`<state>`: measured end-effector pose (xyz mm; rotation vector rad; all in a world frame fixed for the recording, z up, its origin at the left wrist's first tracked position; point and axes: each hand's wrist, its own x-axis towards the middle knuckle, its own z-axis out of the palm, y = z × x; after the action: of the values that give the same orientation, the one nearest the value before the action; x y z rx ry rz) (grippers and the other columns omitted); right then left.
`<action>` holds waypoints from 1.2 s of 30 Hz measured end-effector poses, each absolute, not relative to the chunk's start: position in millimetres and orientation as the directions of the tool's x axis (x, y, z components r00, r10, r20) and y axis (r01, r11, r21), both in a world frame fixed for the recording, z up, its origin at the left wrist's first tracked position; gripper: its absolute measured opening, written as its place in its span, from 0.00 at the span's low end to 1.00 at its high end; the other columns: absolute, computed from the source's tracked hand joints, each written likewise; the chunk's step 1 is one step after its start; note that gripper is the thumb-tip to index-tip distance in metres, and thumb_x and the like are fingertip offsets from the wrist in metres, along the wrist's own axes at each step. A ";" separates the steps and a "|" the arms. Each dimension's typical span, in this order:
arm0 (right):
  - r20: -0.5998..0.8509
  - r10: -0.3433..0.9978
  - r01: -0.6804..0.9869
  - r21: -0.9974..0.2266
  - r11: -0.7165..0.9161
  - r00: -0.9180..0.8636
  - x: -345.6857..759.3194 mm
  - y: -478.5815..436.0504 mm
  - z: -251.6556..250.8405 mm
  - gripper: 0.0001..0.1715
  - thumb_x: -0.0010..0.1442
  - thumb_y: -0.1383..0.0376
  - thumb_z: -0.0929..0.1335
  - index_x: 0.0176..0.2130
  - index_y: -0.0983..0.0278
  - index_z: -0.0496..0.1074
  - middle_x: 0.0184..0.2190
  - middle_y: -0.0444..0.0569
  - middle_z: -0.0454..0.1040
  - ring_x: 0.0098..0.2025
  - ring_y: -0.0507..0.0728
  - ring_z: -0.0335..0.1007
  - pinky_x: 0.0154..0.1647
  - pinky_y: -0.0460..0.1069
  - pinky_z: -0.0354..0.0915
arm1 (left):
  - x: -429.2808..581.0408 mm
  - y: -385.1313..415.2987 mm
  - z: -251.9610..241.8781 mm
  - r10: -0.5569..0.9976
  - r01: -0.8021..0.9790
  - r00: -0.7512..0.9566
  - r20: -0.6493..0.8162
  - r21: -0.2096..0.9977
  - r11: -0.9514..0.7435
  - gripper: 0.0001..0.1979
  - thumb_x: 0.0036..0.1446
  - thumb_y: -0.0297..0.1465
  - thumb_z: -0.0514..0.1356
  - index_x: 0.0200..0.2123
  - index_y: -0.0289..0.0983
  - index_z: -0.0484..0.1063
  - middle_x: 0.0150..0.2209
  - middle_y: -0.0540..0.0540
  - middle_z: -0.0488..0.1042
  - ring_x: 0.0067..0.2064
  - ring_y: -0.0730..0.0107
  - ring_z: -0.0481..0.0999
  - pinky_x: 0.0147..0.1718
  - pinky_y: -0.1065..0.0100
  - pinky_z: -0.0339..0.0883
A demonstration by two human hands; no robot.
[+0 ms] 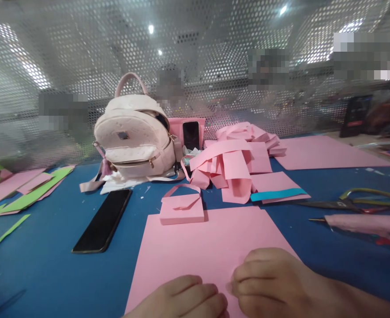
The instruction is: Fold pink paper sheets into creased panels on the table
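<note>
A large pink paper sheet (195, 247) lies on the blue table in front of me. My left hand (185, 300) rests over its near part at the bottom edge of the view, fingers curled and pressed together. Close to it on the right, my right hand (271, 280) bends over the same sheet with its fingers folded in. The fingertips of both hands are mostly hidden, so whatever they pinch does not show. On the sheet's far edge sits a small pink paper bag (182, 208) with a strip handle and a folded flap.
A black phone (104, 221) lies left of the sheet, before a cream backpack (135, 137). Folded pink paper pieces (236, 163) are heaped behind the bag. Scissors (350, 203) and a pink glue gun (360, 224) lie at right, green paper scraps (38, 190) at left.
</note>
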<state>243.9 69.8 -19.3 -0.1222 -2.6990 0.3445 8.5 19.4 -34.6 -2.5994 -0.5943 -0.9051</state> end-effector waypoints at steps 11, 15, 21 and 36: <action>0.369 0.152 0.046 -0.281 0.959 -0.917 246.8 69.4 -13.7 0.14 0.56 0.73 0.61 0.41 0.61 0.68 0.34 0.48 0.80 0.39 0.55 0.77 0.39 0.51 0.68 | 4.5 20.5 -37.7 0.248 0.469 0.747 0.616 -0.226 -0.854 0.12 0.69 0.25 0.55 0.39 0.41 0.79 0.42 0.59 0.81 0.40 0.81 0.78 0.60 0.73 0.64; 0.384 0.163 0.045 -0.297 0.954 -0.909 247.4 69.6 -11.1 0.14 0.59 0.73 0.60 0.43 0.61 0.68 0.34 0.49 0.80 0.39 0.55 0.77 0.41 0.50 0.69 | 4.8 20.2 -35.8 0.243 0.463 0.756 0.608 -0.234 -0.855 0.14 0.70 0.25 0.54 0.40 0.41 0.80 0.43 0.61 0.81 0.43 0.82 0.78 0.64 0.70 0.57; 0.438 0.232 0.088 -0.324 0.942 -0.868 250.1 70.0 -14.8 0.13 0.62 0.71 0.59 0.43 0.61 0.69 0.35 0.49 0.81 0.37 0.55 0.77 0.41 0.50 0.70 | 6.5 20.7 -31.3 0.289 0.467 0.752 0.592 -0.169 -0.868 0.16 0.72 0.26 0.50 0.41 0.39 0.79 0.43 0.61 0.82 0.47 0.84 0.78 0.63 0.75 0.57; 0.418 0.099 0.097 -0.025 0.995 -0.903 257.8 85.3 -13.4 0.16 0.66 0.69 0.60 0.30 0.62 0.72 0.27 0.49 0.77 0.30 0.53 0.74 0.30 0.47 0.68 | 1.6 20.0 -29.8 0.270 0.412 0.811 0.520 -0.179 -0.893 0.14 0.72 0.26 0.51 0.44 0.37 0.78 0.46 0.56 0.81 0.50 0.79 0.78 0.54 0.75 0.68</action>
<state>257.8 85.3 -13.4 -0.1392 -2.7054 0.0050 1.6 20.0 -29.8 -2.7132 -0.5234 -0.7171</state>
